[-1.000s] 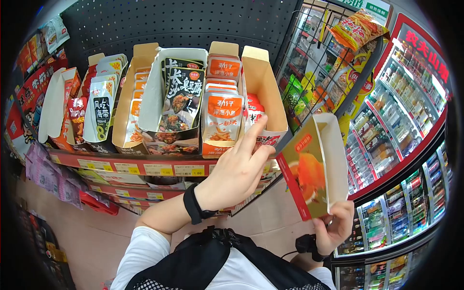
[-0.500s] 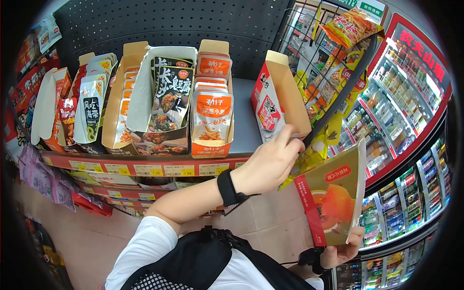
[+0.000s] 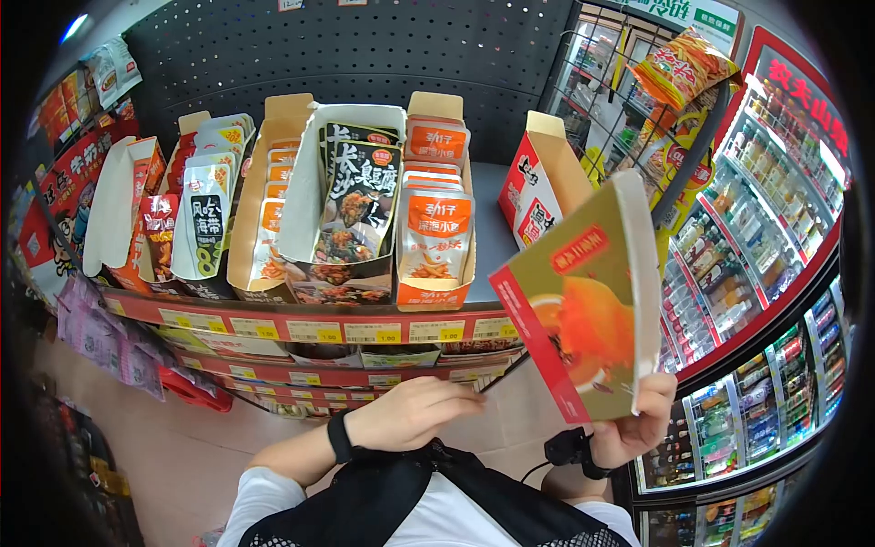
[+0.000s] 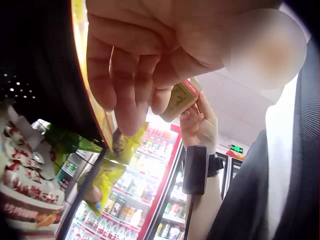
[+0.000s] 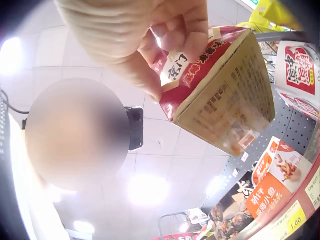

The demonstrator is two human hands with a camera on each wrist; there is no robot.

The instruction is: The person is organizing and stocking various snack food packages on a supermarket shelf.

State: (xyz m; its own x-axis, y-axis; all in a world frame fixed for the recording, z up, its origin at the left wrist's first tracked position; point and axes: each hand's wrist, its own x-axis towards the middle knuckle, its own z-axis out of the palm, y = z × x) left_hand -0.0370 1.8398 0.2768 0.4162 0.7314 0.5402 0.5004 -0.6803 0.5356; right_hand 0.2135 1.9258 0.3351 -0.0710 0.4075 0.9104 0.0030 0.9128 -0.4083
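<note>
My right hand (image 3: 638,410) grips the lower corner of a gold and red cardboard display box (image 3: 583,314) with a picture of orange food on its side. In the right wrist view the thumb and fingers pinch its red printed end. My left hand (image 3: 415,415) is in front of my body, below the shelf edge, with fingers loosely bent and nothing in them. On the shelf, a red and white box (image 3: 526,196) leans at the right, partly hidden behind the gold one. A gap of bare grey shelf (image 3: 488,210) separates it from the orange fish-snack box (image 3: 433,294).
Left along the shelf stand a box of black tofu packets (image 3: 360,196) and several other snack boxes. A wire rack (image 3: 592,100) with hanging snack bags borders the shelf's right end. Drink fridges (image 3: 756,228) stand at the right. Price labels (image 3: 378,333) line the shelf edge.
My left hand moved the red and white box rightward, leaving a gap beside the fish-snack box, then drew back toward my body. My right hand dipped to the right, then came back up with the gold box.
</note>
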